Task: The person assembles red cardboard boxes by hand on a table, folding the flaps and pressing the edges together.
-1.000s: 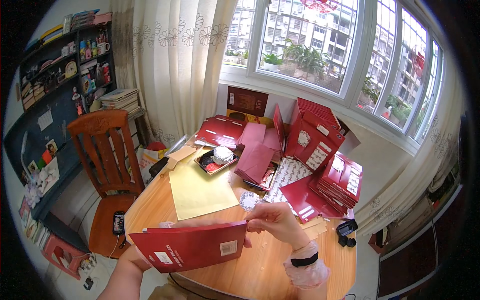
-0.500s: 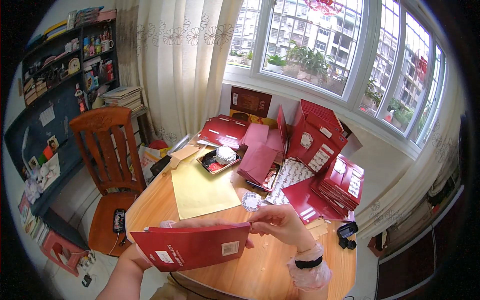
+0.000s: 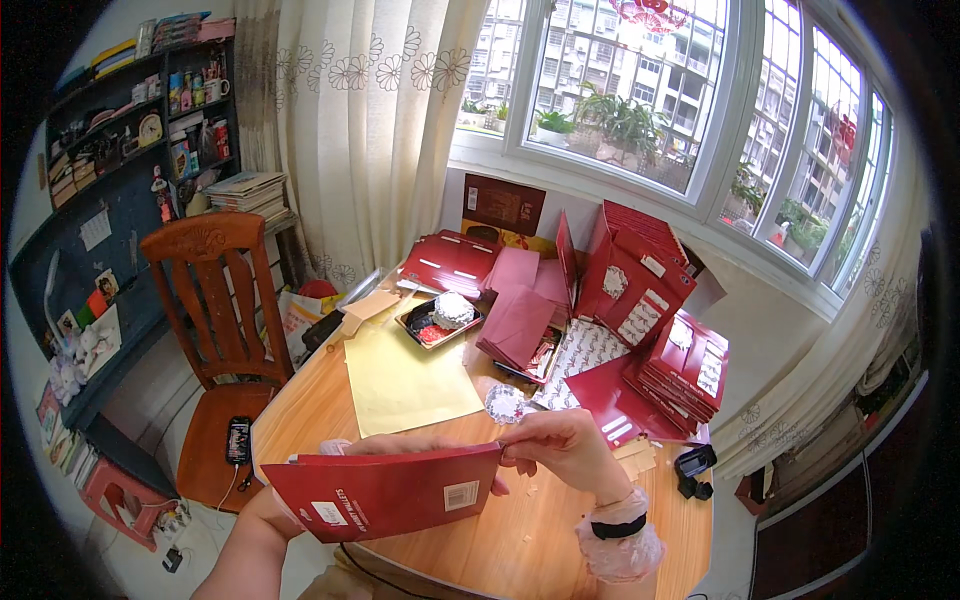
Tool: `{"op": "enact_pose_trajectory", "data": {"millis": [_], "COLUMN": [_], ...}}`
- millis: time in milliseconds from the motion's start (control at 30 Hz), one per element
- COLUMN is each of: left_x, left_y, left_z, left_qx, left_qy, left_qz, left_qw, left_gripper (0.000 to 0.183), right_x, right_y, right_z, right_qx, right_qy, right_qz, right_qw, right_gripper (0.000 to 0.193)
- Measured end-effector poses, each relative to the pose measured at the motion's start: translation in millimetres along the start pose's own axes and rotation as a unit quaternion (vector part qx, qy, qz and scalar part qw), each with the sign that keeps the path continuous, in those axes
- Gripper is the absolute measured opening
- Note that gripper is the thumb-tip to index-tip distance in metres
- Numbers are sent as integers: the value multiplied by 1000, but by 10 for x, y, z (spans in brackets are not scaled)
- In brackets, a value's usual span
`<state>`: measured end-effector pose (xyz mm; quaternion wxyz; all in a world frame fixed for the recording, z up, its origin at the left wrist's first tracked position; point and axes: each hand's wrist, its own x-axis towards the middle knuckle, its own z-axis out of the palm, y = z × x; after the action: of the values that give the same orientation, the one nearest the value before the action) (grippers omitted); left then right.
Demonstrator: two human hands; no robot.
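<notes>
A dark red cardboard document wallet point(image 3: 400, 497) is held up over the near side of the table, with printing and two white labels on the side toward me. My left hand point(image 3: 405, 443) grips it from behind; most of that hand is hidden by the wallet, and its fingertips show past the right edge. At the wallet's upper right corner, my right hand point(image 3: 560, 448) is closed in a pinch on the edge. Just beyond the right hand lies a round, scalloped white paper piece point(image 3: 506, 402). Whatever sits inside the wallet cannot be seen.
The wooden table point(image 3: 310, 410) carries a yellow sheet point(image 3: 405, 385) and a black tray point(image 3: 412, 322) with white and red round pieces. Red wallets point(image 3: 690, 375) are stacked at right, others point(image 3: 640, 255) stand behind. A black device point(image 3: 694, 465) sits near the right edge.
My right hand has shifted slightly at the wallet's corner, its fingers now closer over the edge. The wallet and my left hand stay nearly where they were.
</notes>
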<state>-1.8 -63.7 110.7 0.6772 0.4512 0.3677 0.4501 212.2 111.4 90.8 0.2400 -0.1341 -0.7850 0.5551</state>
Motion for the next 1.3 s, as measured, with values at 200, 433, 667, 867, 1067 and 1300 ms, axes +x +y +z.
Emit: {"op": "enact_pose_trajectory", "data": {"millis": [200, 433, 667, 867, 1067, 1300], "left_x": [-49, 594, 1032, 976, 942, 995], "left_y": [53, -301, -463, -365, -365, -462], "left_z": [34, -653, -1007, -888, -804, -820], "left_qx": [0, 25, 406, 498, 600, 649], "left_qy": [10, -226, -79, 18, 99, 161], "left_qz": [4, 127, 230, 250, 288, 312], "left_qw": [1000, 965, 881, 830, 740, 675], "left_gripper": [61, 43, 36, 34, 32, 30], "right_x": [4, -5, -87, -80, -44, -27], "right_y": [56, -96, -259, -178, 19, 16], "right_z": [47, 181, 92, 171, 59, 192], "right_qx": [-2, -30, 26, -52, -228, -379], "right_qy": [14, 88, 105, 141, 140, 143], "right_qz": [-43, -48, 59, 34, 30, 10], "right_qw": [999, 995, 992, 988, 963, 914], "right_gripper": [14, 17, 27, 24, 25, 35]}}
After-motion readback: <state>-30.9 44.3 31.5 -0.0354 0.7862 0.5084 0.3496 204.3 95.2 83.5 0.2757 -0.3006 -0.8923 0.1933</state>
